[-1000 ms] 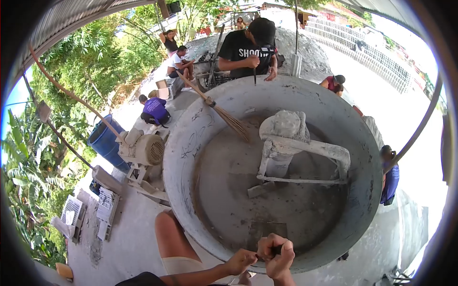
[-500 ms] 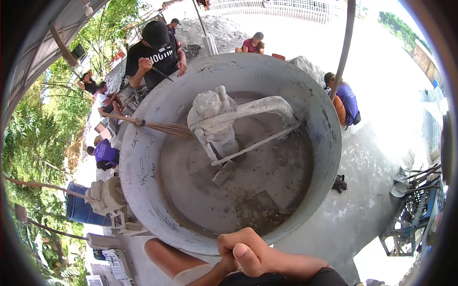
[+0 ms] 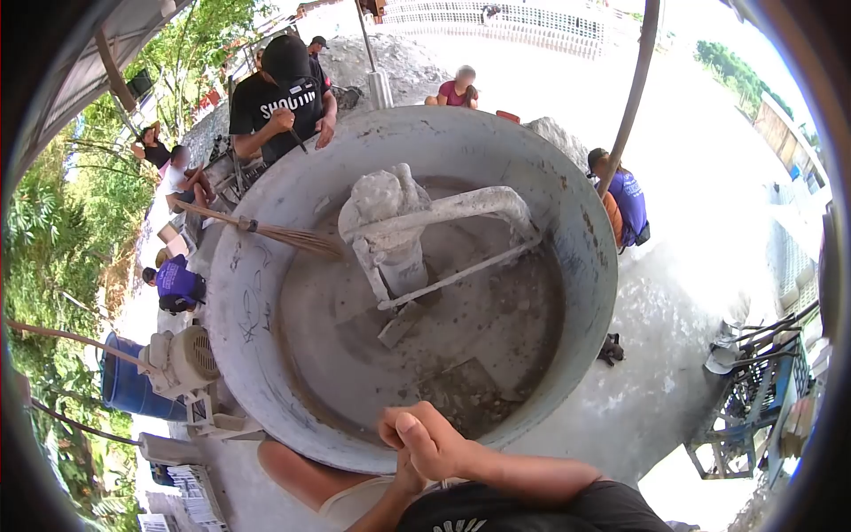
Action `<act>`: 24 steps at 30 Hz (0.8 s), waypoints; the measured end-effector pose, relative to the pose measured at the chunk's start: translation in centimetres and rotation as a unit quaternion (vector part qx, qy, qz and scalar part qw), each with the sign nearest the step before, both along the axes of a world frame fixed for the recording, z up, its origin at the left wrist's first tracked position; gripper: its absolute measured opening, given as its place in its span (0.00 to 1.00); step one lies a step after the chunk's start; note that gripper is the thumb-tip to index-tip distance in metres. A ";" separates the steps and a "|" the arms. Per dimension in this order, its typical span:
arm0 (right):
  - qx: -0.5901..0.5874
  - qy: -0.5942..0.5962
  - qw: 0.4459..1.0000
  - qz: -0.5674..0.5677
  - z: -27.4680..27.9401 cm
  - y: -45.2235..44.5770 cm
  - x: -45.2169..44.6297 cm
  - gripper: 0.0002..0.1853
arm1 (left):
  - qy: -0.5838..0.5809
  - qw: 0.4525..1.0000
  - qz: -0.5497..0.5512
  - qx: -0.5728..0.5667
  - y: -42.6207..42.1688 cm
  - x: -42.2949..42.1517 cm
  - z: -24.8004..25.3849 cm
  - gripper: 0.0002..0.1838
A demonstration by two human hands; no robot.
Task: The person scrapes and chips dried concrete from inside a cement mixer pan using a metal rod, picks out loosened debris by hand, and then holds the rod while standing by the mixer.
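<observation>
My right hand (image 3: pixel 430 445) is closed in a fist with the thumb on top, in front of the near rim of a large round metal mixing tub (image 3: pixel 594 341). My left hand (image 3: pixel 408 474) meets it from below and is mostly hidden behind it. What the fingers close on, if anything, does not show. Inside the tub stands a mixer head (image 3: pixel 386 208) caked in grey, with a bent pipe frame (image 3: pixel 461 206). Grey material and a rough dark patch (image 3: pixel 461 390) cover the tub floor. A stick broom (image 3: pixel 288 235) leans over the left rim.
Across the tub, a co-worker (image 3: pixel 282 102) in a black shirt grips a thin rod. A motor (image 3: pixel 182 359) and blue barrel (image 3: pixel 133 386) stand at left. A pole (image 3: pixel 634 106) rises at right. Several people sit or crouch around. A metal rack (image 3: pixel 753 417) holds tools.
The view has shifted, so the tub and surroundings sit farther left. My joined hands appear slightly higher and farther left, with more of my black shirt showing. The co-worker's rod hand is lower against the shirt.
</observation>
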State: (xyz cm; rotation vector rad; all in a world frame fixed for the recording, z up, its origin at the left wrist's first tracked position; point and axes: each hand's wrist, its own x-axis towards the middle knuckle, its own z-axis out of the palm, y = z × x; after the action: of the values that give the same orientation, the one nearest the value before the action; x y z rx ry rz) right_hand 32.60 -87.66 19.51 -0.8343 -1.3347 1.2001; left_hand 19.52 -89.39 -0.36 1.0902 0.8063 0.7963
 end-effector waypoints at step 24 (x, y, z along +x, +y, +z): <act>-0.002 0.002 0.999 -0.035 -0.8 1.3 -0.6 0.29 | 0.232 0.944 0.230 0.053 -1.0 4.7 3.6 0.34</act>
State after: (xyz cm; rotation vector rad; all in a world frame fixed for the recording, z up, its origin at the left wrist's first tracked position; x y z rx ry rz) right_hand 31.96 -86.37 18.70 -0.8749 -1.2901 1.1494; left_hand 24.21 -90.43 3.28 1.2237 1.4684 0.9933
